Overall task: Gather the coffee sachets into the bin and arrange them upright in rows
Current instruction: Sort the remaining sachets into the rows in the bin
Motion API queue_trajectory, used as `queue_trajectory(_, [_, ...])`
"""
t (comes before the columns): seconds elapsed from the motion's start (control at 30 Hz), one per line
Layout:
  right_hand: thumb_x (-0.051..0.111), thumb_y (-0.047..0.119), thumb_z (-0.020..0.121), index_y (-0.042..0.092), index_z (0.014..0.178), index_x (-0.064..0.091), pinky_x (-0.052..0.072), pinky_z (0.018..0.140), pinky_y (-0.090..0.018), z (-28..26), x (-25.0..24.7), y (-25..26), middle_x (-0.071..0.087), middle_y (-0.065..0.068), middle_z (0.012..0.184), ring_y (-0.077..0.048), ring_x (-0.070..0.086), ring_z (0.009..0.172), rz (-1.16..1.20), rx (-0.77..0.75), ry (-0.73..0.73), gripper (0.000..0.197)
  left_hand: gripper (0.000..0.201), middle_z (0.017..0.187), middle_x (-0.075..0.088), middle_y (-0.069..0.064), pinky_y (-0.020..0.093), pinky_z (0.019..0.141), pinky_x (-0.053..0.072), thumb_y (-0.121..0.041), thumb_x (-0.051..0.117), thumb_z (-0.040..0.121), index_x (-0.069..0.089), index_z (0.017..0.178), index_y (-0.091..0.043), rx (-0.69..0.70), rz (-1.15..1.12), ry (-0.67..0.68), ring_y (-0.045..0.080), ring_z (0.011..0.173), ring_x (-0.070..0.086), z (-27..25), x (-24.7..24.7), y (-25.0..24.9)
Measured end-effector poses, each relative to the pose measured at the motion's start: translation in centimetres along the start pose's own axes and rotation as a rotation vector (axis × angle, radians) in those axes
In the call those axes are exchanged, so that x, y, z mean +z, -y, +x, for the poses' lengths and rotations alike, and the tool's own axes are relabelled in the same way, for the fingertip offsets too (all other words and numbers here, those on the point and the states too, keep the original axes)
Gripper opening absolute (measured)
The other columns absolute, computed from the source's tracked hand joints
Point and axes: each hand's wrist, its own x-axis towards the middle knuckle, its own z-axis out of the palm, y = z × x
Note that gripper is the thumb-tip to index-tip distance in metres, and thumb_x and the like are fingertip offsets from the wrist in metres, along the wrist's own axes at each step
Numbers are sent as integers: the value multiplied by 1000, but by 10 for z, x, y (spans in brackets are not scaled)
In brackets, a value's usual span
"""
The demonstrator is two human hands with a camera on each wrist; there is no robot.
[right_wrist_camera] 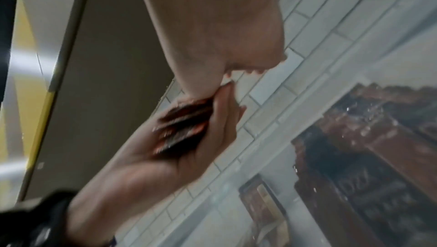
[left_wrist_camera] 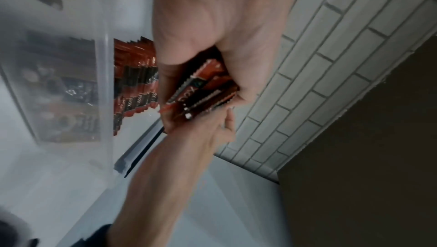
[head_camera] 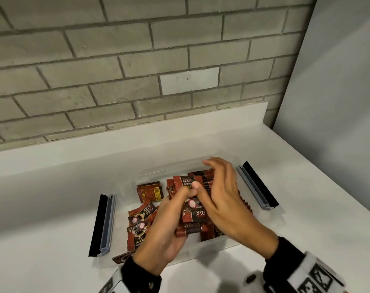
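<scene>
While over the bin [head_camera: 150,174], gripped a sachet stack [head_camera: 192,216] in left hand [head_camera: 167,233]; right hand [head_camera: 224,199] spread alongside. Light, slick, floppy; best pinched flat-sided.

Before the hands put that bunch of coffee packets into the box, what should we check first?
1. Small stack of red-and-black coffee sachets held firmly: ok, the left hand grips it from below with the thumb on top.
2. Right hand free to steady the stack: ok, its fingers look relaxed beside the stack.
3. Clear plastic bin open: ok, no lid on it.
4. Upright row of sachets at the bin's right side standing: ok.
5. Loose sachets lying flat at the bin's left side: not ok, they need standing up.
6. Room left in the row for the stack: cannot tell, the hands hide it.
</scene>
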Motion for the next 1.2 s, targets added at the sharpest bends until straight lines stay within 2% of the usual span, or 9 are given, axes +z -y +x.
queue_trajectory(0.1, [41, 49, 96, 42, 132, 26, 45, 101, -25, 3, -26, 13, 22, 21, 134, -2, 30, 131, 196, -27, 295, 39, 24, 84, 65, 23, 35, 55, 54, -9, 60, 81, 60, 99, 5, -22, 51, -3, 30, 69, 67, -3, -4, 1])
queue_trajectory(0.23, [68, 63, 74, 58, 137, 13, -2, 115, -54, 12, -35, 29, -9, 12, 157, -19, -14, 145, -301, -241, 708, 84, 12, 92, 70, 18, 37, 65, 57, -2, 50, 89, 62, 91, -5, 10, 71, -42, 26, 85, 71, -1, -5, 3])
queue_trajectory(0.3, [75, 51, 72, 55, 136, 16, 15, 114, -62, 15, -29, 30, 0, 5, 156, -26, 1, 144, -355, -245, 716, 87, 14, 95, 68, 23, 40, 66, 58, -6, 49, 90, 61, 97, -5, -28, 37, -74, 31, 87, 70, -1, -3, 2])
queue_trajectory(0.4, [77, 31, 75, 49, 134, 25, 51, 87, -39, 17, -22, 28, 30, 2, 129, -15, 32, 119, -294, -268, 613, 80, 16, 93, 69, 19, 38, 65, 57, -9, 50, 89, 62, 100, -7, -6, 49, -98, 26, 85, 71, 1, -6, 3])
queue_trajectory(0.6, [77, 23, 77, 44, 134, 34, 49, 91, -34, 20, -13, 24, 29, 5, 117, -10, 31, 113, -252, -309, 529, 74, 36, 102, 69, 23, 50, 83, 53, -14, 65, 69, 64, 104, -6, -16, 91, 10, 28, 94, 69, -3, -17, -4])
queue_trajectory(0.77, [76, 30, 78, 45, 141, 29, 43, 100, -31, 31, -12, 29, 30, 5, 126, -9, 24, 120, -248, -361, 582, 80, 20, 81, 68, 12, 36, 63, 52, -4, 65, 62, 74, 70, -19, 48, 63, 28, 17, 78, 69, 2, -25, -8])
queue_trajectory(0.93, [73, 48, 76, 47, 144, 22, 36, 108, -29, 58, -40, 31, 39, 9, 144, -7, 37, 130, -11, -75, 743, 85, 39, 84, 68, 19, 34, 57, 52, -11, 80, 47, 72, 84, -4, 59, 108, -60, 27, 78, 65, 7, -39, -9])
queue_trajectory(1.07, [70, 42, 81, 27, 123, 60, 48, 82, -18, 77, -39, 21, 65, 11, 103, -2, 60, 94, -80, -3, 677, 46, 27, 85, 70, 15, 27, 47, 51, -5, 78, 57, 77, 83, -9, 48, 70, -72, 24, 74, 65, 7, -45, -13])
queue_trajectory(1.2, [74, 35, 79, 24, 106, 65, 44, 75, -17, 84, -27, 14, 71, 7, 80, -1, 66, 77, 68, 99, 589, 30, 31, 87, 71, 16, 25, 45, 53, -12, 89, 56, 77, 83, -9, 38, -21, -55, 21, 67, 67, 4, -45, -18])
